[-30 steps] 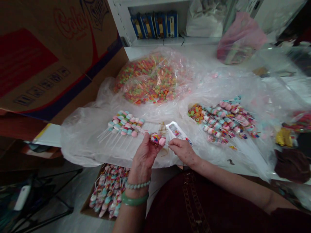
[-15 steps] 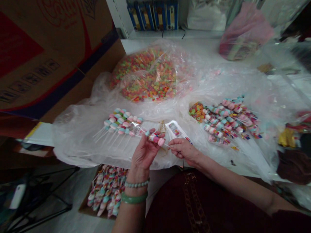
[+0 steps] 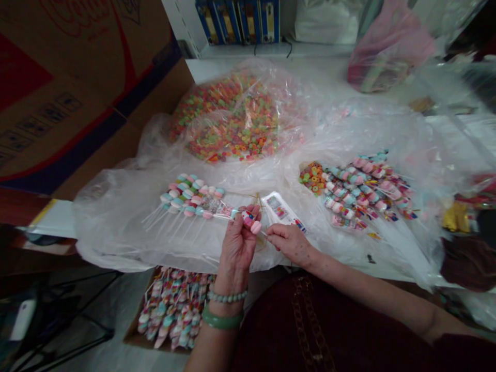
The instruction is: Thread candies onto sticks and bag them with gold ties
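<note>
Above the surface (image 3: 321, 85), the left hand (image 3: 238, 240) clasped a skewer (image 3: 255, 227) in its fingers; the right hand (image 3: 290, 244) pinched the stick (image 3: 264, 233) between its fingers. A card (image 3: 279, 207) lay just beyond, near a wrapped pile (image 3: 362, 186).

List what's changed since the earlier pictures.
More of the candy skewer now shows in the left hand: its clear wrapper reaches farther left, overlapping the laid-out skewers in view. Neither hand visibly let go; the right hand still pinches the stick. The printed card and wrapped pile stayed put.
</note>
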`<state>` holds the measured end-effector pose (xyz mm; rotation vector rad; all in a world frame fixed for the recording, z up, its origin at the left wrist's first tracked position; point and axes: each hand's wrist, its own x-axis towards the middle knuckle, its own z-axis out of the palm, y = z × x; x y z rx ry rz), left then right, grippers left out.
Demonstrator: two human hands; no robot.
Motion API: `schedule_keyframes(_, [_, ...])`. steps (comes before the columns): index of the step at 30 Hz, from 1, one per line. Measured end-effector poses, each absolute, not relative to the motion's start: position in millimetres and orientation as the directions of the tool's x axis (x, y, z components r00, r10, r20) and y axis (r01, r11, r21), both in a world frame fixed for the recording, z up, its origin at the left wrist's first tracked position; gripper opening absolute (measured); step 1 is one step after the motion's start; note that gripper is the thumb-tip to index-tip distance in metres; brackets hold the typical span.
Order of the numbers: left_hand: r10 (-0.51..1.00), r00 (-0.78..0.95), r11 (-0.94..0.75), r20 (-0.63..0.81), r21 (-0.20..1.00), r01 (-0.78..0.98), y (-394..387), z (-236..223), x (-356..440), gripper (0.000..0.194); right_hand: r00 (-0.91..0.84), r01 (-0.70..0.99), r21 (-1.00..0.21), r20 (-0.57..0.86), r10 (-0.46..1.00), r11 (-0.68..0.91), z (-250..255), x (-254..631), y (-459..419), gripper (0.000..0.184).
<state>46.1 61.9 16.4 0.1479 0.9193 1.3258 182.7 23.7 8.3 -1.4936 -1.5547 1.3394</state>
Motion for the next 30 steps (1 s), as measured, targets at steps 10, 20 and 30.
schedule_keyframes(10, [0.865,-0.004,0.383,-0.501,0.667,-0.639,63,7,39,0.023,-0.161,-0.028,-0.943,-0.322,0.933,-0.331,-1,183,25,0.013])
schedule_keyframes(20, [0.831,0.114,0.474,-0.544,0.587,-0.656,67,8,34,0.006,-0.172,0.205,-0.945,-0.292,0.941,-0.256,-4,184,26,0.014])
schedule_keyframes(30, [0.776,0.17,0.555,-0.607,0.53,-0.641,64,5,44,0.02,-0.056,0.308,-0.933,-0.211,0.976,-0.184,-2,184,32,0.02])
